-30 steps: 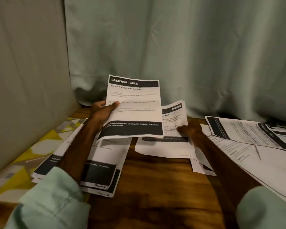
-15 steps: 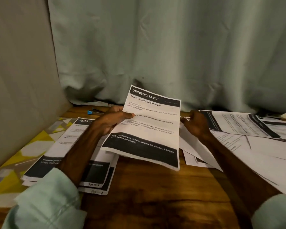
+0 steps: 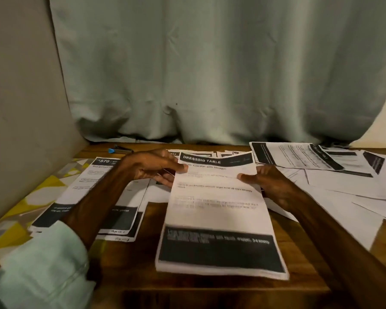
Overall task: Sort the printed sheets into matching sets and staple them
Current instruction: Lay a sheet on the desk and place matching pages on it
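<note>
Dressing Table sheet (image 3: 216,197): we see left hand (image 3: 152,167) fingers (image 3: 181,167) pinching its upper left edge, right hand (image 3: 270,181) fingers (image 3: 245,176) gripping the upper right edge. It sits over the middle of the surface (image 3: 210,293), between the left stack (image 3: 125,221) and loose sheets (image 3: 321,161) on the right.

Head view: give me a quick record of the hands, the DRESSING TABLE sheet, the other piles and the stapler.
DRESSING TABLE sheet: in the middle, over the wooden table, print blurred
left hand: pinches its left edge, thumb on top
right hand: thumb on its right edge, fingers seemingly beneath
left pile: overlapping sheets, top one headed 4670
right pile: loose sheets fanned out
stapler: likely the dark tool with a blue end, by the curtain, untouched
</note>
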Available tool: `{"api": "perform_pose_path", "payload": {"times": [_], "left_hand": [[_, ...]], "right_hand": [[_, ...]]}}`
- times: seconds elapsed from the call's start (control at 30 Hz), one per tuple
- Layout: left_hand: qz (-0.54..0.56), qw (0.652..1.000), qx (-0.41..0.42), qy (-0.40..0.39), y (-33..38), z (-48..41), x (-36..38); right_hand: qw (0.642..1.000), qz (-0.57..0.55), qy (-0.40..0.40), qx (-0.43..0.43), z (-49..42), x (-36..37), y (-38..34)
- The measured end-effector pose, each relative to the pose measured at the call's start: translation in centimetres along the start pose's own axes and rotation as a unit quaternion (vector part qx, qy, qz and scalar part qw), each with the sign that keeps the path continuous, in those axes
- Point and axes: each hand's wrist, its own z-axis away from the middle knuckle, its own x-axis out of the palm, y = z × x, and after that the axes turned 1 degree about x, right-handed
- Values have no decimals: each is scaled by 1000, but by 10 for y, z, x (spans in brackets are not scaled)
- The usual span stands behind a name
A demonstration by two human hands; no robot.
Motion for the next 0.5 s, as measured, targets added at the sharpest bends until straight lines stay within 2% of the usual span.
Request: {"api": "perform_pose_path", "payload": {"times": [0.1, 0.2, 0.23, 0.33, 0.43, 0.5], "left_hand": [[-27, 998, -8, 62, -10, 3, 1], [-68, 994, -3, 90, -22, 3, 2], [-101, 990, 4, 95, -25, 3, 3], [-191, 975, 34, 109, -31, -2, 8], [-230, 964, 67, 115, -37, -14, 13], [-307, 934, 101, 154, -43, -23, 16]], "right_hand": [[996, -20, -76, 41, 17, 3, 12], [994, 11, -90, 59, 20, 10, 20], [995, 25, -91, 41, 20, 12, 23], [987, 152, -4, -43, 12, 22, 27], [957, 264, 81, -86, 5, 28, 32], [938, 313, 102, -107, 2, 28, 39]]}}
